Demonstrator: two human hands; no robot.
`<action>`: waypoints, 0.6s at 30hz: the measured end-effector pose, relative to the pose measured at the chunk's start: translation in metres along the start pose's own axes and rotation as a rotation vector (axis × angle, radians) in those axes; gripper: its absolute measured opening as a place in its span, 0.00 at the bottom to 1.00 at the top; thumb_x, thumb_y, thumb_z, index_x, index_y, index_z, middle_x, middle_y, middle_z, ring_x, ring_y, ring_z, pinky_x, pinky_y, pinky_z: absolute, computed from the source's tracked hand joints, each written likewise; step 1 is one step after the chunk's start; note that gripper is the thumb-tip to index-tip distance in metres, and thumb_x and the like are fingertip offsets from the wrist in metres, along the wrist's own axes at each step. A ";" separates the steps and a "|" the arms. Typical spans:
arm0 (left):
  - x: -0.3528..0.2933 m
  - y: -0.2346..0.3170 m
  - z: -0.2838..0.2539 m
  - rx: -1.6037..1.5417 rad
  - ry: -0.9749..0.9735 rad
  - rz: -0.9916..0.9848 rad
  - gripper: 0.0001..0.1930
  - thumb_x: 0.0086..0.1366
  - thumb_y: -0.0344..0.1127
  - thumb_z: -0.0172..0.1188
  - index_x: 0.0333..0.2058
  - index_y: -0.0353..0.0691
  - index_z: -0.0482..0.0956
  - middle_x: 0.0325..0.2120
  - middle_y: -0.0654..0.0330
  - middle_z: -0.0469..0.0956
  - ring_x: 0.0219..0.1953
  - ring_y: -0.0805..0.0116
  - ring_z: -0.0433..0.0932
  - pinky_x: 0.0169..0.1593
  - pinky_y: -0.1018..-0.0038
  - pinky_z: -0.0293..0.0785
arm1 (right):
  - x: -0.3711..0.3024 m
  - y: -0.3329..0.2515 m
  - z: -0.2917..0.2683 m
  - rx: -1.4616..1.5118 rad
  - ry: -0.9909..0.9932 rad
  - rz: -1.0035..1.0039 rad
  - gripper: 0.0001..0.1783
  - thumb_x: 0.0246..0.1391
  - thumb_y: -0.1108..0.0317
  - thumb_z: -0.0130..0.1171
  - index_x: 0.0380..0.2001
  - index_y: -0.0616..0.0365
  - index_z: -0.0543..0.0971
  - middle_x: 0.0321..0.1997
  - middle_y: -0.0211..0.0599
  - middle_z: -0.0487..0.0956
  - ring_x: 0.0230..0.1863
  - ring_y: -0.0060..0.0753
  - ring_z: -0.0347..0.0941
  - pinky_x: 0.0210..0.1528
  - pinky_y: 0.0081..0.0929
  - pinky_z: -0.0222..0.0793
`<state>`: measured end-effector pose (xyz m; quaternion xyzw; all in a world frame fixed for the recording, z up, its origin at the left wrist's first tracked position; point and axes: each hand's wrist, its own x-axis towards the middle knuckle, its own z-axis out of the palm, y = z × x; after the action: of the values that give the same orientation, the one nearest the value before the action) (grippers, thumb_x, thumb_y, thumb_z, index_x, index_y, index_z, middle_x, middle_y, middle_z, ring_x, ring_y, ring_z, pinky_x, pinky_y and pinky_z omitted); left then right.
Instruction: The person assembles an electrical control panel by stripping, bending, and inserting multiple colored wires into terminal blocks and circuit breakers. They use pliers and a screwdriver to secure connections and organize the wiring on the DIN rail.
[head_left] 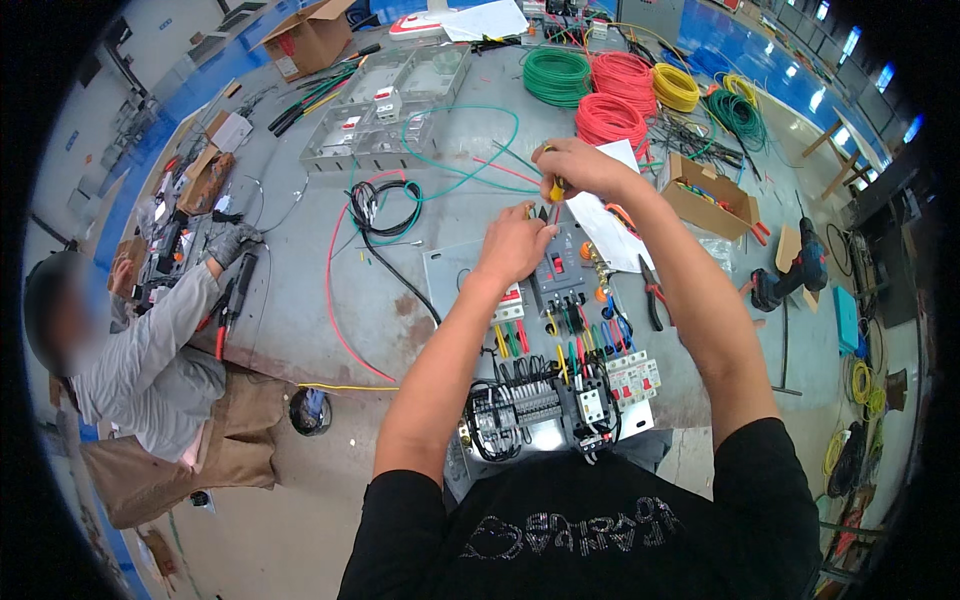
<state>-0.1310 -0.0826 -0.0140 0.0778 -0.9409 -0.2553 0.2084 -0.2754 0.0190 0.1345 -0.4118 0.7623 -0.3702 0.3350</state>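
My right hand (pixel 588 170) is closed around a yellow-and-black handled tool (pixel 558 188), whose kind I cannot make out; its working end points down toward my left hand. Just below it, my left hand (pixel 515 245) has its fingers pinched together at the top of a grey circuit breaker (pixel 556 270) with a red switch. What those fingers hold is hidden. Thin green and red wires (pixel 500 178) run in from the left toward both hands. The breaker sits on a metal mounting plate (pixel 445 268), with small white breakers (pixel 633 378), terminal blocks (pixel 535 402) and coloured wires nearer me.
Pliers (pixel 652 292) and paper sheets lie to the right, beside an open cardboard box (pixel 710 195) and a cordless drill (pixel 790 268). Wire coils (pixel 612 120) and clear plastic enclosures (pixel 375 110) stand at the back. On the left, a gloved co-worker (pixel 150 340) sits among tools.
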 end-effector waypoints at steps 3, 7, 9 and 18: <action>0.005 -0.002 0.000 0.006 -0.059 -0.029 0.21 0.74 0.52 0.56 0.44 0.41 0.89 0.63 0.43 0.75 0.62 0.40 0.73 0.64 0.52 0.70 | 0.010 -0.009 0.005 -0.615 0.090 -0.190 0.22 0.56 0.63 0.57 0.52 0.58 0.83 0.39 0.47 0.86 0.42 0.48 0.83 0.48 0.40 0.79; 0.013 -0.003 -0.008 -0.113 -0.226 -0.149 0.21 0.73 0.52 0.55 0.51 0.46 0.87 0.65 0.44 0.73 0.64 0.40 0.72 0.65 0.50 0.71 | -0.020 -0.028 0.039 -0.981 0.109 -0.455 0.20 0.50 0.65 0.67 0.48 0.47 0.88 0.56 0.45 0.83 0.61 0.52 0.76 0.59 0.47 0.74; 0.018 0.005 -0.011 -0.171 -0.256 -0.129 0.21 0.73 0.52 0.54 0.53 0.48 0.86 0.67 0.45 0.72 0.65 0.40 0.71 0.66 0.49 0.70 | -0.038 -0.026 0.044 -1.130 0.152 -0.621 0.21 0.46 0.63 0.72 0.47 0.48 0.88 0.60 0.46 0.80 0.67 0.52 0.71 0.64 0.49 0.69; 0.008 -0.002 0.001 0.006 -0.212 -0.151 0.23 0.73 0.55 0.52 0.50 0.47 0.88 0.70 0.43 0.67 0.68 0.42 0.70 0.67 0.50 0.69 | -0.075 -0.003 0.015 -0.810 0.507 -0.540 0.30 0.58 0.39 0.66 0.24 0.58 0.91 0.64 0.57 0.79 0.68 0.57 0.70 0.65 0.48 0.70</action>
<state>-0.1389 -0.0860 -0.0128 0.1214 -0.9500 -0.2740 0.0875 -0.2295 0.0793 0.1450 -0.5869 0.7679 -0.2075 -0.1512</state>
